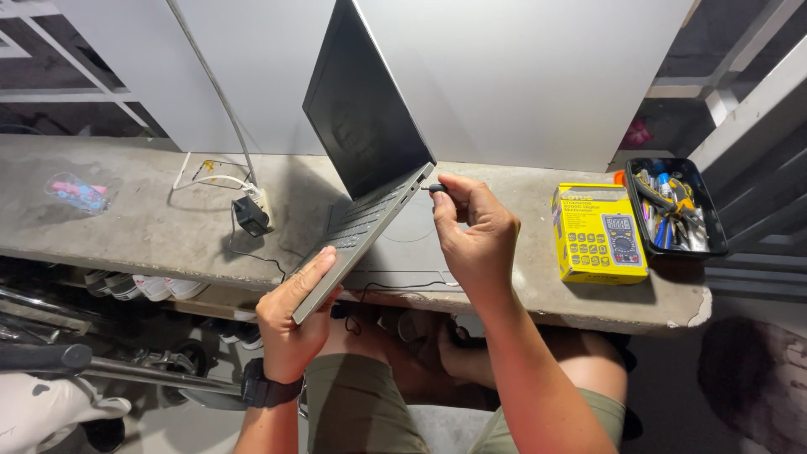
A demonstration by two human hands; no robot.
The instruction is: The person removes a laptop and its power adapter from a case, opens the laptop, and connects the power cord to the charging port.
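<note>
My left hand [292,324] grips the front edge of an open silver laptop [370,176], tilted on its side over the concrete bench [151,227]. My right hand [471,231] pinches a small black plug [436,188] at the laptop's side. Right of the laptop lies a yellow box [597,233].

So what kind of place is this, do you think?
Probably a makeshift home repair bench: a rough concrete ledge bearing a boxed multimeter and a black tray of hand tools, with an opened laptop held tilted on edge.
</note>
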